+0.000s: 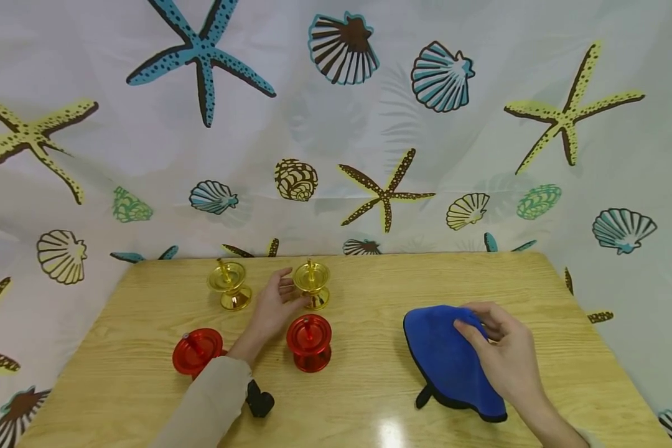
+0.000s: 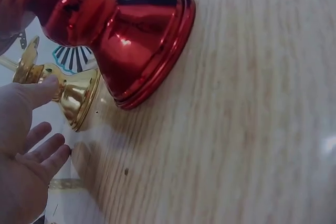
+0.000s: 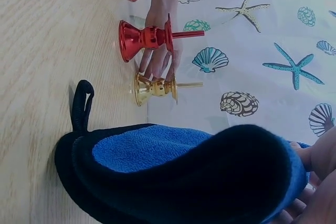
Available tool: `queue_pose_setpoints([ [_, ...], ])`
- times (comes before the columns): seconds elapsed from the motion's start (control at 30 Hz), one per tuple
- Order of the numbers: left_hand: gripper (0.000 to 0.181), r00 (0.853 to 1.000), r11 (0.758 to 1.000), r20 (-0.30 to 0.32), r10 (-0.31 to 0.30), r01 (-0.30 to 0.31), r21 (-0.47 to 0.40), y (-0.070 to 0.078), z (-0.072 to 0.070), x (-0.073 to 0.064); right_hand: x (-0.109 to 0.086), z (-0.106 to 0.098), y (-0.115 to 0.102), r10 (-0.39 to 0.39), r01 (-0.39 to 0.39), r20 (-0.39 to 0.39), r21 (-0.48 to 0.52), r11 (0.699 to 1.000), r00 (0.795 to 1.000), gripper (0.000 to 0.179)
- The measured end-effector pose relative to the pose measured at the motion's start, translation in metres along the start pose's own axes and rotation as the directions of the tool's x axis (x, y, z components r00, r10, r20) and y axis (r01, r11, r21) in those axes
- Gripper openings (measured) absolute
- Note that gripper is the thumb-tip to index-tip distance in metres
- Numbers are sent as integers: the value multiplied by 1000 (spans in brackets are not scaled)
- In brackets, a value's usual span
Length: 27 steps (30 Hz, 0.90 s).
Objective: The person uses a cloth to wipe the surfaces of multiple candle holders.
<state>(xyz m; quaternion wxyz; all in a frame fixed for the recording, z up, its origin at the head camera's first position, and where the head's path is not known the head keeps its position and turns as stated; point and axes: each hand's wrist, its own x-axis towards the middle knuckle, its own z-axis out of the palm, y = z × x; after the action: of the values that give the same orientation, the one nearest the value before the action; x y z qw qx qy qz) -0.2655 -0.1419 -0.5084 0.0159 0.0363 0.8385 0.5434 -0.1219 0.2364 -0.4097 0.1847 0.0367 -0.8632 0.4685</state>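
My left hand [image 1: 271, 306] reaches to a gold candle holder [image 1: 312, 280] with an upright spike, near the table's back edge. In the left wrist view the thumb [image 2: 46, 91] lies at its stem, and the other fingers are spread apart below. Just in front of that holder stands a red candle holder [image 1: 309, 341] of the same shape. On the right, my right hand [image 1: 506, 358] pinches the upper edge of a blue cloth [image 1: 445, 354] with black trim and a black hanging loop [image 1: 424, 396]. The cloth droops from the fingers, its lower edge close over the table.
A second gold candle holder [image 1: 228, 278] stands left of my left hand. Another red one [image 1: 198, 350] is partly hidden behind the left sleeve [image 1: 213, 398]. A small black object [image 1: 260, 401] shows beside that sleeve. A shell-patterned curtain [image 1: 336, 137] hangs behind the wooden table [image 1: 369, 379].
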Motion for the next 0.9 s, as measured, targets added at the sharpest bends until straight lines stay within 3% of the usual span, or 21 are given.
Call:
queue_pose_setpoints([
  [0.4,83,999,997,-2,34,-34,66,5,9,15,1,2,3,-6,6,-6,3,1000,1000,20],
  [0.53,80,999,996,5,44,-44,73,6,10,15,1,2,3,-3,3,-3,-8,1000,1000,19],
  [0.9,72,998,999,-48,35,-33,34,7,11,6,1,1,3,7,-7,-3,-1,1000,1000,19],
])
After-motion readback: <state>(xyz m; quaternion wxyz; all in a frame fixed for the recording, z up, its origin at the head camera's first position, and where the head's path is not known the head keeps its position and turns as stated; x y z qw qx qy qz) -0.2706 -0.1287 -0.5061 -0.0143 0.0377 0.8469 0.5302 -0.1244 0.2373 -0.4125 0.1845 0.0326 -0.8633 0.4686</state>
